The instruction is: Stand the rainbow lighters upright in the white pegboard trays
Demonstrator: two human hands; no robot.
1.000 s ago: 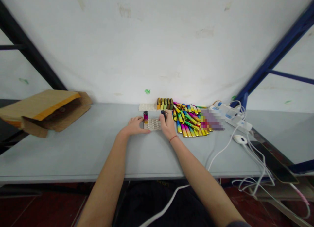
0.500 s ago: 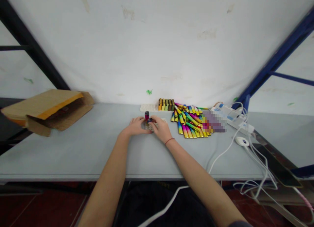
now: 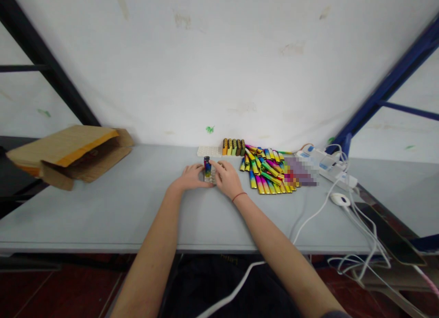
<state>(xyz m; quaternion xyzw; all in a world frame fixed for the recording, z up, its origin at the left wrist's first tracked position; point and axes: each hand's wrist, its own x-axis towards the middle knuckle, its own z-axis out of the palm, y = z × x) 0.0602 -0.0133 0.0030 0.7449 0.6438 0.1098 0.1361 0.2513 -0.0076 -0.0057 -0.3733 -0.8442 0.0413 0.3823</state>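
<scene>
A small white tray (image 3: 213, 175) with rows of sockets lies on the grey table (image 3: 103, 208), mostly hidden by my hands. A dark rainbow-coloured lighter (image 3: 207, 164) stands upright at the tray's left end. My left hand (image 3: 190, 177) grips the tray's left edge with curled fingers, just beside that lighter. My right hand (image 3: 227, 179) lies over the tray's right part, its fingers closed on the standing lighter from the right. A pile of rainbow lighters (image 3: 269, 172) lies just right of my right hand.
A row of upright lighters (image 3: 233, 147) and a second white tray (image 3: 209, 151) stand at the wall. An open cardboard box (image 3: 68, 153) lies at the far left. A power strip (image 3: 327, 166), a white puck (image 3: 339, 199), cables and a phone (image 3: 391, 238) crowd the right end.
My right hand has moved left from the tray's right end, carrying a lighter to the left end, where it now stands upright. The left hand has stayed on the tray.
</scene>
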